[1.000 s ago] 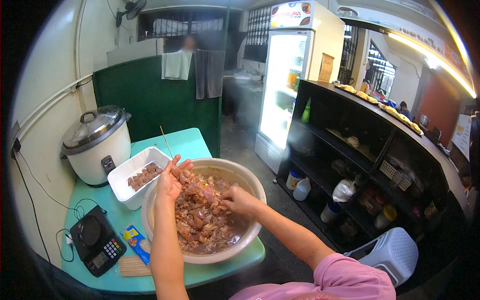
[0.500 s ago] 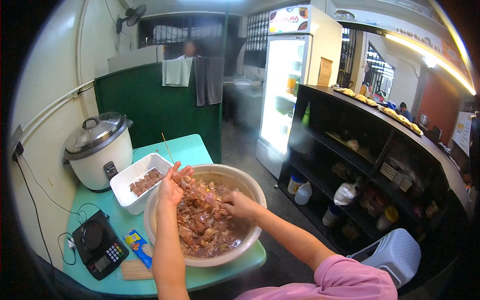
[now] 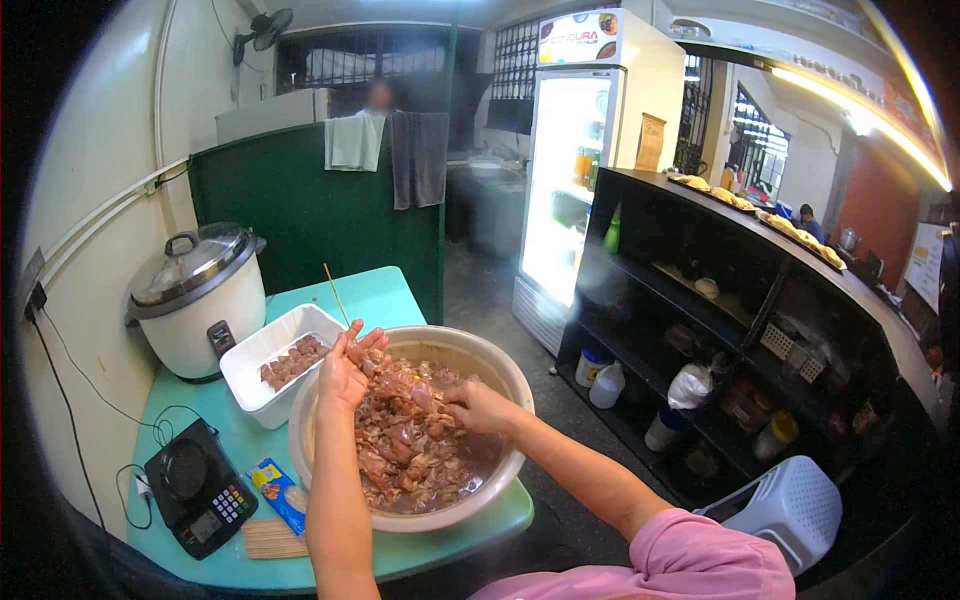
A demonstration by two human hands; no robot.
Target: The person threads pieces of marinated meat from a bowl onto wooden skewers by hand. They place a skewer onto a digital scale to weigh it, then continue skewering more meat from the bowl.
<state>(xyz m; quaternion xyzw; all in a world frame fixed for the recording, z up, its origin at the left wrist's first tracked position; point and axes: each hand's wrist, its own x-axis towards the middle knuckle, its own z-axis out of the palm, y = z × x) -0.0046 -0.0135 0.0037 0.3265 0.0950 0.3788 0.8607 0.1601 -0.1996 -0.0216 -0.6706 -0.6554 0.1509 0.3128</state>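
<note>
A large round basin (image 3: 510, 440) full of meat pieces (image 3: 400, 450) in brownish liquid stands at the table's front edge. Over its left rim, my left hand (image 3: 350, 368) is closed around a thin wooden skewer (image 3: 336, 296) that points up and away, with meat against the fingers. My right hand (image 3: 478, 408) has its fingers pinched together at the meat on the basin's right side; what they grip is too small to tell. Left of the basin, a white rectangular tray (image 3: 262, 398) holds skewered-looking meat (image 3: 293, 362).
On the green table (image 3: 375, 290) are a rice cooker (image 3: 200, 310), a black scale (image 3: 200, 490), a blue packet (image 3: 275, 492) and a bundle of sticks (image 3: 272, 539). A dark shelf (image 3: 690, 300) and grey stool (image 3: 790, 510) stand right. One person (image 3: 380, 97) is beyond the partition.
The view has tilted slightly, so the table and basin sit a little lower than a second ago. Both hands keep nearly the same places at the basin.
</note>
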